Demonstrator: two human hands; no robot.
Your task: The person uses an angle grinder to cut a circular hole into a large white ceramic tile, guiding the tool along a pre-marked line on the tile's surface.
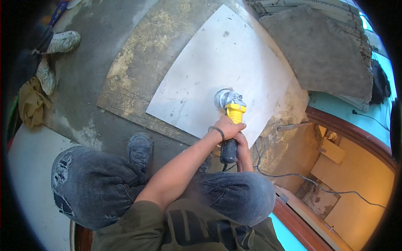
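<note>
A yellow angle grinder (pixel 235 112) with a black rear end is held low over a white sheet (pixel 213 54). My left hand (pixel 227 127), with a dark bracelet at its wrist, is closed around the yellow body. Just behind it, my right hand (pixel 242 145) wraps the grinder's black rear part; some of its fingers are hidden. The round guard and disc (pixel 220 98) point away from me, over the sheet. Whether the disc touches the surface I cannot tell. A brownish mark shows beside the disc.
Beneath the white sheet lies a stained, worn board (pixel 125 79). A dark cord (pixel 307 179) runs right toward a doorway. At the far right rests a grey slab (pixel 320 50). Another person's dusty shoes (pixel 63 42) and a brown cloth (pixel 32 102) are at the left.
</note>
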